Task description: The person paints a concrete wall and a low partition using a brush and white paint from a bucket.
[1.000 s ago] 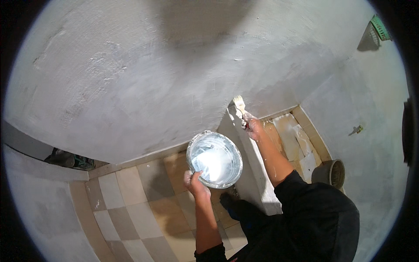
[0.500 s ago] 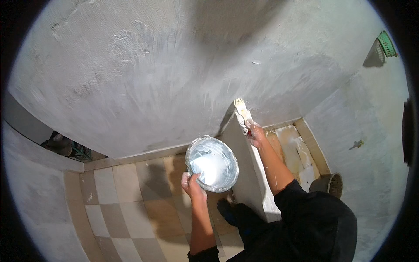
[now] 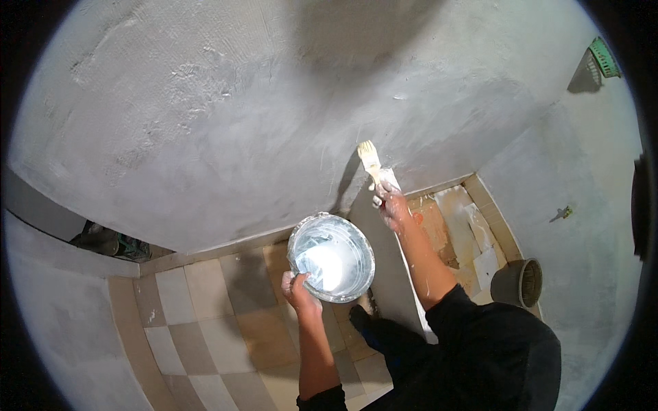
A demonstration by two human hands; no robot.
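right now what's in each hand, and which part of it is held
The left hand grips the white-smeared bucket by its near-left rim; the right hand holds the flat paintbrush by its handle.

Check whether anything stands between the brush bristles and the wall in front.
Nothing visible does. The brush in the right hand has its bristles toward the wall; whether they touch I can't tell. The low partition shows below them.

Grey bucket (image 3: pixel 358 241), white paint (image 3: pixel 323 266); cream brush (image 3: pixel 369 159); streaked grey wall (image 3: pixel 240 157); left, checkered beige-grey floor (image 3: pixel 223 342); far right, green basket (image 3: pixel 604 57).
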